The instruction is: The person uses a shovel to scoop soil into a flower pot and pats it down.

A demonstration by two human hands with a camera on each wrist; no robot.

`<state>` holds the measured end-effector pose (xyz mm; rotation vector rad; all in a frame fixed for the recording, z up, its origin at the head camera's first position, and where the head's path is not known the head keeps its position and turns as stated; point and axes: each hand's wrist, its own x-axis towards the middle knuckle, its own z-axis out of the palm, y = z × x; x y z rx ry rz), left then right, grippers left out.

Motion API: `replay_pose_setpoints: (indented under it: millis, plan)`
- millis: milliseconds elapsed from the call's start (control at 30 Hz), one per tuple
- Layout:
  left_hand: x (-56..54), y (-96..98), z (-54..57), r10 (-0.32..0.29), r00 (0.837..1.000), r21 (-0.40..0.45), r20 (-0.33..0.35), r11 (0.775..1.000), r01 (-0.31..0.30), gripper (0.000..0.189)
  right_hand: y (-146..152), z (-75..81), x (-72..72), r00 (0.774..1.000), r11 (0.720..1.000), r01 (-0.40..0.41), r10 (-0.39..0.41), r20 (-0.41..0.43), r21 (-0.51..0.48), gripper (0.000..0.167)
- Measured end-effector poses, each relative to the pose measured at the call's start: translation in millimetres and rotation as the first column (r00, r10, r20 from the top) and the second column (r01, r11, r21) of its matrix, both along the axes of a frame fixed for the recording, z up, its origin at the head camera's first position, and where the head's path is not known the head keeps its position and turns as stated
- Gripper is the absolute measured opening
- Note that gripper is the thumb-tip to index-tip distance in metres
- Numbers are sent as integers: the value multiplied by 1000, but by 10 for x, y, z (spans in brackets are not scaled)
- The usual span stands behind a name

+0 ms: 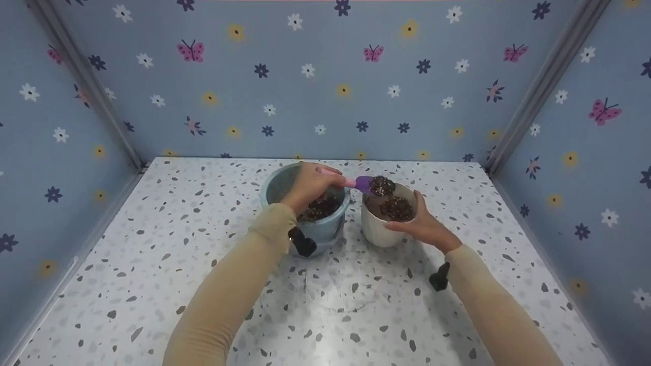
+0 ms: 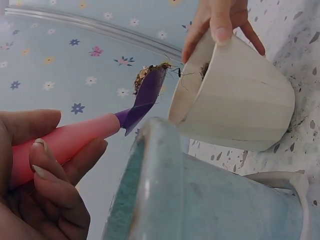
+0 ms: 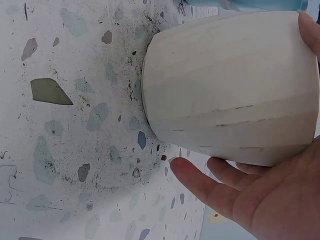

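Note:
My left hand grips the pink handle of a small trowel above the blue pot. Dark, crumbly soil is heaped on its purple blade, which reaches over the rim of a white pot. With my right hand I hold the white pot, thumb at the near rim and fingers round the right side. More soil lies inside the white pot. Soil also shows in the blue pot, partly hidden behind my left hand.
Both pots stand side by side on a white speckled tabletop. Loose dirt specks are scattered round the white pot's base. Blue flowered panels enclose the back and sides. A dark device is strapped at each wrist.

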<state>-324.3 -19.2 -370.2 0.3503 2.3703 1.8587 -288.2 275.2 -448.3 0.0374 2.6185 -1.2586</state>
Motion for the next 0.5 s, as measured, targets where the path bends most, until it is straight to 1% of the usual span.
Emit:
replay_pose_setpoints:
  millis: [167,267,367,500]
  plan:
    - [-4,69,-6,41,999,-36,-9,999,-41,29,17,13,-16,1000,1000,12,-12,1,-4,145]
    - [1,92,-31,58,998,-77,-14,995,-59,31,19,13,-16,1000,1000,12,-12,7,6,146]
    - [15,102,-51,59,998,-125,-28,990,-63,34,8,0,-13,1000,1000,9,-9,12,8,145]
    - [33,120,-74,42,998,-178,-41,983,-49,37,-2,-25,7,1000,1000,11,-11,24,-12,141]
